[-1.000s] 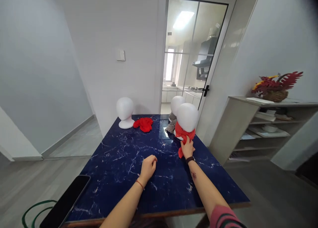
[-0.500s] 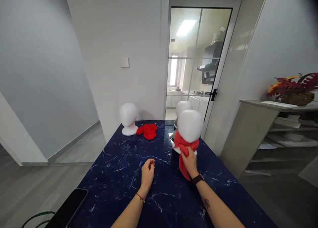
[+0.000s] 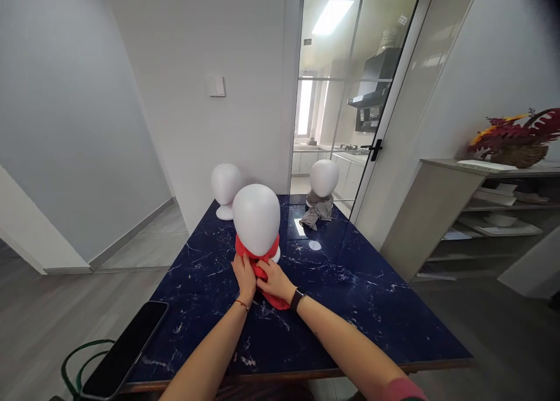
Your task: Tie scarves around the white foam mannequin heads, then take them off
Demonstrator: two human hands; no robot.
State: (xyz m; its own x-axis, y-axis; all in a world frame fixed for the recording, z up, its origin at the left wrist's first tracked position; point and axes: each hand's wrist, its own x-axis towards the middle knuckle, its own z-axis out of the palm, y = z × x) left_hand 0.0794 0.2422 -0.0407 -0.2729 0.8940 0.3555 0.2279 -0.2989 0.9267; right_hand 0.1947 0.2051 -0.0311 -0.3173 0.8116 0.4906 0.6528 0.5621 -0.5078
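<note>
**A:** ok so what could bite them here? Foam-looking white head (image 3: 256,217) is upright around the middle of the frame, red scarf (image 3: 275,301) wrapped round its neck, tail trailing onto the blue table (image 3: 363,296) just below.

**B:** Tipping, I'd say. Looks light and top-heavy, so one hard tug on the cloth toward the bottom edge could topple it or drag it along that glossy top. Uneven pull from the two hands might also twist the wrap or loosen it.

**A:** Makes sense. And the hands?

**B:** Both up at the front of the neck, close together, arms angling in from the bottom edge. Right hand (image 3: 275,280) comes in from lower right, wrist fairly straight, fingers narrowed and pinching a fold of red. Left hand (image 3: 245,277) reaches up from lower centre, fingertips on the cloth, but can't tell if it's gripping or only pressing.

**A:** Phone (image 3: 126,351) at lower left, any trouble?

**B:** Nah, well apart from the hands.
</note>
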